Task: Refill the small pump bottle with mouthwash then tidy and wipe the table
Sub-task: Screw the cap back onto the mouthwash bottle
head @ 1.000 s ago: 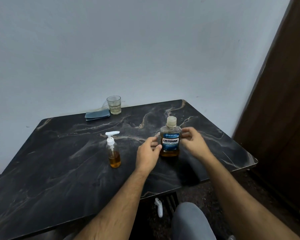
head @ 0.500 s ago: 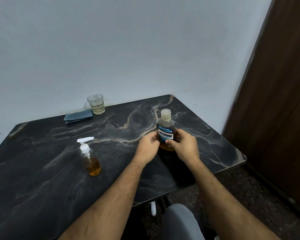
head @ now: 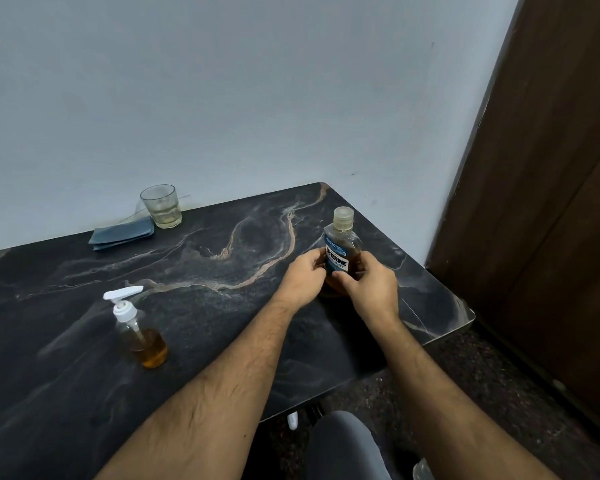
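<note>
We grip the capped mouthwash bottle [head: 341, 252] with both hands, left hand [head: 303, 278] and right hand [head: 373, 289], near the desk's [head: 222, 306] far right corner; the pump bottle [head: 141, 332] stands well apart, leftward.

Black marble-look table [head: 222, 258] with tan veins: clear pump bottle [head: 140, 332], capped mouthwash bottle [head: 342, 251], glass tumbler [head: 161, 206], folded blue-grey cloth [head: 122, 233].

**Readable text: one label**

"LISTERINE" stood in dark capitals on a white band of the blue label on the mouthwash bottle [head: 341, 251], between the two hands. Beneath it "MINT" showed partly; smaller print above was too fine to read.
</note>
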Available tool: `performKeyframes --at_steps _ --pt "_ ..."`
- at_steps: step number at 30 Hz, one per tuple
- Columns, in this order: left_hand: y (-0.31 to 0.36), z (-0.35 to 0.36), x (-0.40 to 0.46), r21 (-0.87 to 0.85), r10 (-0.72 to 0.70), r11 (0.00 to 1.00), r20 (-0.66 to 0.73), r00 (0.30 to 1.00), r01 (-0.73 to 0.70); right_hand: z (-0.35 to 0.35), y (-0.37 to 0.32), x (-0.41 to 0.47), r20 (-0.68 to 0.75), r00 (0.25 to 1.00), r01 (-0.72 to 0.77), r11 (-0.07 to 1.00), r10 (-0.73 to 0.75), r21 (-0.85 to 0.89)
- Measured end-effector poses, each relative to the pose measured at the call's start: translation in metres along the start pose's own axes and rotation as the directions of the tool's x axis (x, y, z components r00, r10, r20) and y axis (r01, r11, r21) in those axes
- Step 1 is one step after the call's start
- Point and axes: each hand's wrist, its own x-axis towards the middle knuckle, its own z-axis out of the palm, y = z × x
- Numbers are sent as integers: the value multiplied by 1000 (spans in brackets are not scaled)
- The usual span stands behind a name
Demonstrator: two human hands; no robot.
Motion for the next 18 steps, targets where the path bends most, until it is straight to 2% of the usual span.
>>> performKeyframes --at_steps 9,15,18 --pt "-4 -5 -14 21 4 1000 15 1000 -4 0 -5 -4 -6 1000 -11 999 10 -41" --pt "-3 -7 -31 23 23 999 14 1000 -23 -4 -12 -3 45 998 -35 995 39 -88" --pt "-5 -12 -41 53 26 998 -4 1000 -26 -6 -17 -7 19 998 -49 994 51 -101"
